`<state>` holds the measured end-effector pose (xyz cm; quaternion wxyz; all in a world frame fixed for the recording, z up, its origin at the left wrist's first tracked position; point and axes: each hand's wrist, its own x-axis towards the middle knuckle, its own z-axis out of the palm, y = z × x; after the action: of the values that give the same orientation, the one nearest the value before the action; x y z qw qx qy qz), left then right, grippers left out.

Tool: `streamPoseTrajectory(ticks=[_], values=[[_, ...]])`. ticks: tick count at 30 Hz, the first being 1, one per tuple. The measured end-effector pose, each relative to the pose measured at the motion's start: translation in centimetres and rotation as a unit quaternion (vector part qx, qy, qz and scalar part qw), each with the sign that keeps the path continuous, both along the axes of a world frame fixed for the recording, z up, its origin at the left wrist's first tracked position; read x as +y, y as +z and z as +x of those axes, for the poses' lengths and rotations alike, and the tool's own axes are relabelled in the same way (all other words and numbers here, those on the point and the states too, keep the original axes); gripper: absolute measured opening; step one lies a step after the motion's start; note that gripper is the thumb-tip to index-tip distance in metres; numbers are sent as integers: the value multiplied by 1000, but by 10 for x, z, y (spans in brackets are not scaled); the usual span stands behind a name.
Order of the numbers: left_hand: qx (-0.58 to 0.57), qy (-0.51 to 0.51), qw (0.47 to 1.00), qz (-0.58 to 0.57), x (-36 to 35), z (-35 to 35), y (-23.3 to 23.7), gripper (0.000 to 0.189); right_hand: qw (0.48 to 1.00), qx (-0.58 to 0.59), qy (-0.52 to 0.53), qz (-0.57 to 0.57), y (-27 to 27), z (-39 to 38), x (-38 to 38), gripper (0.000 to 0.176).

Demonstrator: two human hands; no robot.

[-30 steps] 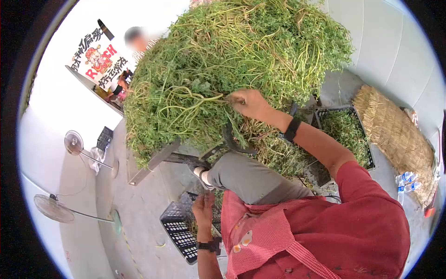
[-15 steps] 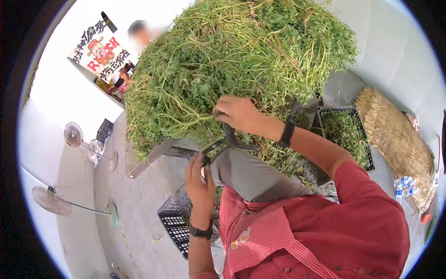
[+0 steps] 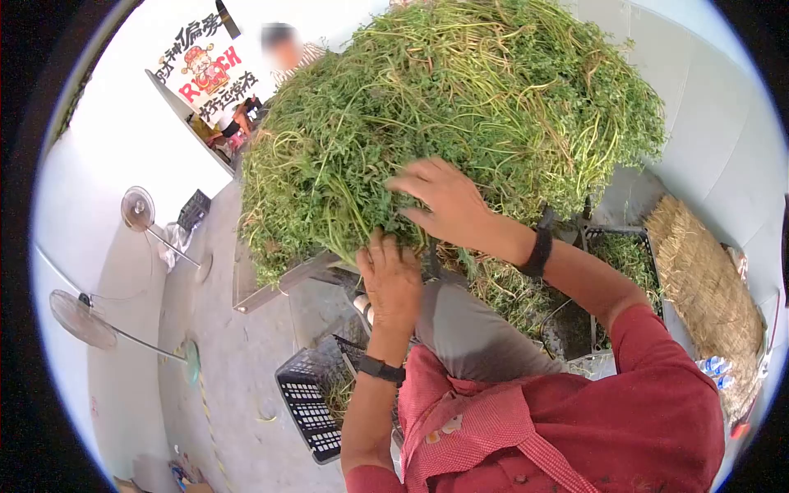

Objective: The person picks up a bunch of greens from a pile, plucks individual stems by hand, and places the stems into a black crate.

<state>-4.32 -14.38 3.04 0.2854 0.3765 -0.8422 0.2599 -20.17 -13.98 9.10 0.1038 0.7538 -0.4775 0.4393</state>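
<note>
A big heap of leafy green plants [image 3: 460, 90] with long pale stems rises before me. My left hand [image 3: 389, 278] is at the heap's near edge, its fingers closed round the lower ends of a small bunch of green stems [image 3: 349, 209]. Part of this grip is hidden behind the fingers. Just right of it, my right hand [image 3: 444, 201] hovers over or against the leaves, fingers apart and slightly blurred, holding nothing I can see. Both wrists wear dark bands.
Beneath the heap shows a metal table edge [image 3: 275, 283]. Black crates stand at the lower left [image 3: 308, 403] and right [image 3: 649, 246], with plant bits in them. Two fans [image 3: 82, 319] stand left. A straw mat roll [image 3: 707, 279] lies right. Another person [image 3: 288, 57] is behind the heap.
My left hand has risen to the stems at the heap's edge. My right hand has let go of the stem bunch and spread its fingers. The view has shifted slightly.
</note>
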Motion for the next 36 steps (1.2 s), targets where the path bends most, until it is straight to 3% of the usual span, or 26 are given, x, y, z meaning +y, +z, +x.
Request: streamPoseTrajectory(ticks=[3, 4, 7, 10, 12, 14, 15, 18, 23, 27, 29, 31, 33, 35, 36], values=[[-48, -21, 999, 14, 2, 0, -5, 17, 993, 79, -29, -87, 26, 33, -30, 45], [-68, -22, 995, 69, 2, 1, -6, 15, 993, 80, -29, -86, 29, 44, -42, 45], [-18, -40, 991, 126, 10, 7, -14, 16, 989, 138, -16, -60, 28, 56, -75, 48], [44, -107, 987, 114, 16, 18, -25, 15, 966, 214, -143, 23, 28, 36, -103, 41], [85, -94, 978, 165, 32, 25, -12, 15, 958, 167, -225, 58, 22, 6, -120, 41], [124, -74, 964, 223, 50, 32, -5, 14, 926, 142, -291, 195, 14, -26, -129, 43], [146, -79, 952, 257, 58, 34, -6, 15, 925, 144, -289, 203, 2, -36, -131, 43], [197, -104, 930, 294, 61, 38, -19, 19, 928, 139, -304, 166, -19, -48, -136, 43], [248, -107, 896, 351, 52, 44, -38, 22, 940, 105, -265, 188, -7, -44, -130, 47], [183, -77, 928, 316, 54, 36, -44, 21, 971, 67, -178, 147, -15, -54, -116, 45], [134, -94, 948, 273, 57, 30, -41, 30, 975, 78, -173, 113, -11, -71, -109, 42], [120, -78, 952, 271, 63, 30, -35, 35, 992, -101, -65, -41, 3, -81, -96, 31], [106, -50, 954, 278, 67, 31, -35, 41, 980, -154, -111, -49, 15, -107, -97, 33], [83, -40, 962, 257, 67, 31, -36, 53, 942, -251, -221, 29, 23, -132, -106, 27], [81, -41, 963, 254, 68, 30, -35, 53, 948, -225, -226, -10, 23, -135, -109, 25]])
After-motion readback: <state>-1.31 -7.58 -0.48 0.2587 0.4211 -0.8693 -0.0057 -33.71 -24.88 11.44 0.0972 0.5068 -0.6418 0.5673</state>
